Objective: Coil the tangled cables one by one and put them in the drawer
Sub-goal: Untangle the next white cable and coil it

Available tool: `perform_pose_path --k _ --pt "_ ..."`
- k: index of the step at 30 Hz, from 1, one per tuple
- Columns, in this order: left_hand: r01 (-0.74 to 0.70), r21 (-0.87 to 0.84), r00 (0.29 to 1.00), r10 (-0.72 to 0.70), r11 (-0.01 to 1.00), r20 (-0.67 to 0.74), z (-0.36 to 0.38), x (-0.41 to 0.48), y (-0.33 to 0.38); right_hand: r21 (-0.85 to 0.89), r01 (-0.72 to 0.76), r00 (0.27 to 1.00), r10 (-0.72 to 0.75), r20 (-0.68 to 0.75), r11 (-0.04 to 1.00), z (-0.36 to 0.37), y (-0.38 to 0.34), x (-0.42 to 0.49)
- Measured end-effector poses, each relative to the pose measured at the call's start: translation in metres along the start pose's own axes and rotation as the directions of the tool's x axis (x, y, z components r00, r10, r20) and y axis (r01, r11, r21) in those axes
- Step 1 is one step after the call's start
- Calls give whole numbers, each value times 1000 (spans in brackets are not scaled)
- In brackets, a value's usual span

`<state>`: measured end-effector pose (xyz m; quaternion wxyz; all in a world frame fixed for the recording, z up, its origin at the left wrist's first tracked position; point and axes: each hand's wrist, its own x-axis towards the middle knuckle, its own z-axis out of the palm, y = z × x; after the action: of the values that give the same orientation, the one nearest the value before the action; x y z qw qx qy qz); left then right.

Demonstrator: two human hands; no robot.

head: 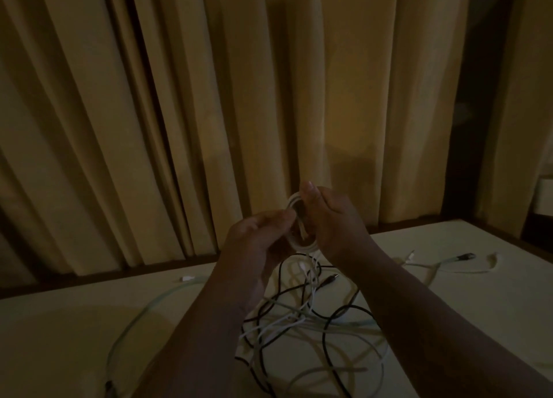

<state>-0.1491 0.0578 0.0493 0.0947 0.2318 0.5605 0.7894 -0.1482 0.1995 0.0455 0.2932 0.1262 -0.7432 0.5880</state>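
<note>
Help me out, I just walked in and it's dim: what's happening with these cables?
A person is coiling a white cable above the table. The left grip pinches the coil's side; the right grip curls round it. Beneath, a tangle of black and white cables lies loose on the table.

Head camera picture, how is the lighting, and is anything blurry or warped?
Head view: dim, warm light; left hand and right hand dark, soft-edged around the white coil; curtain folds bow from wide-angle distortion; tangled cables on the table readable; no glare.
</note>
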Motion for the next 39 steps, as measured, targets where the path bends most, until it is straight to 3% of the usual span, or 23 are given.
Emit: perform_pose_path --k 6,12,15,18,22,26,28,32,34,36,39 --pt "114 -78 991 -118 990 -55 -2 4 -13 -204 42 998 -53 -45 978 6 8 1" --pt "178 -275 984 -169 945 57 -1 1 -11 -314 32 998 -46 -39 949 5 12 1" --pt "145 -259 989 -131 955 69 -2 2 -9 -333 25 999 -33 -18 943 4 14 3" --pt "108 -114 991 -116 988 -63 2 4 -10 -323 12 1000 -19 -17 946 3 13 4" --pt "-35 168 981 66 985 -181 4 4 -12 -369 1 1000 -12 -27 930 -1 7 4" --pt "-203 594 893 395 778 -213 -9 6 -11 -401 -26 999 16 -30 916 -11 2 7" --pt "-206 598 890 403 774 -214 -17 8 -7 -402 -39 999 41 -5 915 -16 0 8" --pt "-137 382 950 231 914 -211 -33 11 5 -313 -83 978 137 157 946 -21 -2 10" --pt "-148 529 946 275 835 -170 -42 11 8 -224 -175 937 232 260 959 -27 -3 11" --pt "-169 726 927 357 666 -112 -45 10 12 -131 -276 860 305 408 952 -37 -5 10" --pt "-206 814 903 426 543 -56 -46 7 17 -82 -335 768 322 554 939 -53 -8 9"
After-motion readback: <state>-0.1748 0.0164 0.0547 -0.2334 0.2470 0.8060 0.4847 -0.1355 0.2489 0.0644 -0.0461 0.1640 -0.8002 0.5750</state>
